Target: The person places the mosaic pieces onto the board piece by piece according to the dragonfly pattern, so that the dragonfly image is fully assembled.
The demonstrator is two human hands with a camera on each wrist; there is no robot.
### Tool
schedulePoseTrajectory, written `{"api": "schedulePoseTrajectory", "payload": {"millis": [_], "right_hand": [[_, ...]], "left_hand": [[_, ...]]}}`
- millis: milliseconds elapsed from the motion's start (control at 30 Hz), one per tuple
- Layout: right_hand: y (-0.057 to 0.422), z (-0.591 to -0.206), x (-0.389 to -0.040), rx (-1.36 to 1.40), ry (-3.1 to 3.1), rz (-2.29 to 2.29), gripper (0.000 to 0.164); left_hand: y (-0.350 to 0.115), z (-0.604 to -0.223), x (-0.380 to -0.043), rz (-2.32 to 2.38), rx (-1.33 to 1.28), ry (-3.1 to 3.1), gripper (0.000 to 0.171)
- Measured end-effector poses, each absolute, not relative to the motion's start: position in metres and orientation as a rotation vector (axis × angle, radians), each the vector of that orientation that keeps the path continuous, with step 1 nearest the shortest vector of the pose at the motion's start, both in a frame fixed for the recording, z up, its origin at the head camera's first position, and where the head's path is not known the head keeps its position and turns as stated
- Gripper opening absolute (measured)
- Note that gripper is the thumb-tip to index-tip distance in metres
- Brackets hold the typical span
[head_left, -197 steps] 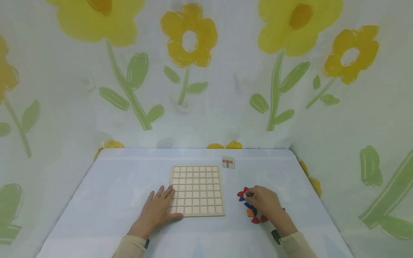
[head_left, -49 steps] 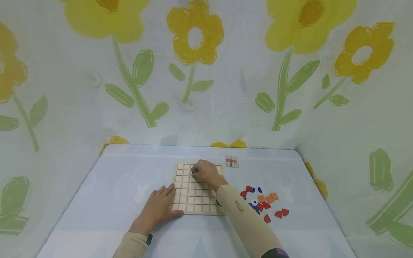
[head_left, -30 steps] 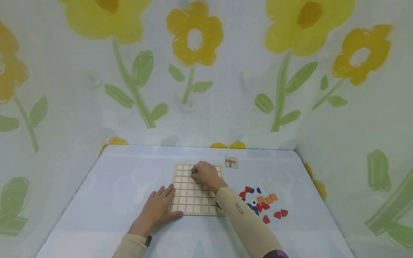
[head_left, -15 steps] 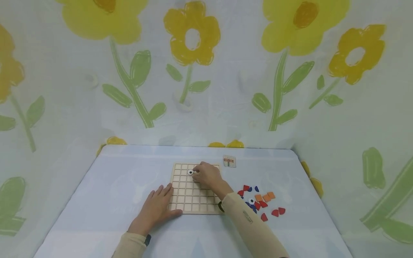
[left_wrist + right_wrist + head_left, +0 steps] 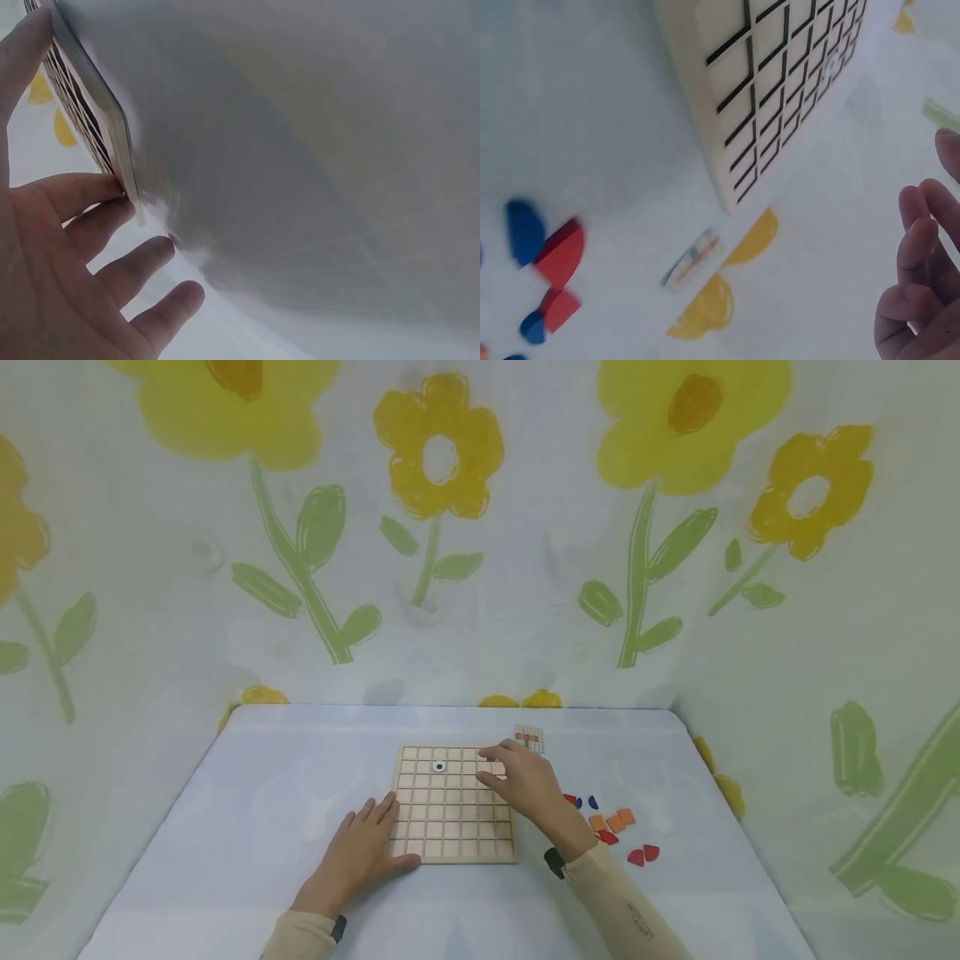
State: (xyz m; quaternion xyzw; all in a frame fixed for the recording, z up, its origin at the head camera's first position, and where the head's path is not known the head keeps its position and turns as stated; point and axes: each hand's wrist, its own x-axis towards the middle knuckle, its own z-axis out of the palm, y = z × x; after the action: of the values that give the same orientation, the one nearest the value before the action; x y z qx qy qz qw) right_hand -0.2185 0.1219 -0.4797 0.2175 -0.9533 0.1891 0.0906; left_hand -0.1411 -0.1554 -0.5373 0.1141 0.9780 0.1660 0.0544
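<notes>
A light wooden grid board (image 5: 450, 827) lies on the table. One white disc with a dark centre (image 5: 438, 767) sits in its second row from the far edge, third square from the left. My left hand (image 5: 358, 852) rests at the board's left side with fingers extended; in the left wrist view its thumb and fingertips touch the board's edge (image 5: 112, 127). My right hand (image 5: 528, 783) is above the board's right part, thumb and index finger apart, holding nothing. The right wrist view shows that hand (image 5: 926, 277) beyond the board's corner, other fingers bent.
Right of the board lie red quarter-round pieces (image 5: 651, 852), orange squares (image 5: 626, 817) and blue pieces (image 5: 592, 802); my right forearm hides part of this group. A small pattern card (image 5: 531, 739) lies behind the board's far right corner. A flowered cloth wall (image 5: 525, 610) surrounds the table.
My right hand went from the loose pieces to the board, put the white disc into a square and let go. It has since drawn back to the right. The left hand stays put.
</notes>
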Motion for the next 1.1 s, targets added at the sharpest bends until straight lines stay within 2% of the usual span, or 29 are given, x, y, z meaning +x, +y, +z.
{"api": "schedulePoseTrajectory", "payload": {"millis": [333, 633, 833, 1100], "right_hand": [[0.185, -0.481, -0.193, 0.557, -2.737, 0.587, 0.037], [0.240, -0.494, -0.178, 0.352, -2.858, 0.580, 0.039], [0.254, -0.499, -0.170, 0.266, -3.086, 0.630, 0.037], [0.261, -0.512, -0.169, 0.306, -3.205, 0.584, 0.022]], "left_hand": [[-0.156, -0.542, -0.142, 0.478, 0.354, 2.988, 0.104], [-0.154, -0.544, -0.142, 0.457, 0.330, 2.964, 0.105], [-0.154, -0.543, -0.143, 0.451, 0.352, 2.974, 0.105], [-0.155, -0.543, -0.145, 0.429, 0.371, 2.979, 0.104]]}}
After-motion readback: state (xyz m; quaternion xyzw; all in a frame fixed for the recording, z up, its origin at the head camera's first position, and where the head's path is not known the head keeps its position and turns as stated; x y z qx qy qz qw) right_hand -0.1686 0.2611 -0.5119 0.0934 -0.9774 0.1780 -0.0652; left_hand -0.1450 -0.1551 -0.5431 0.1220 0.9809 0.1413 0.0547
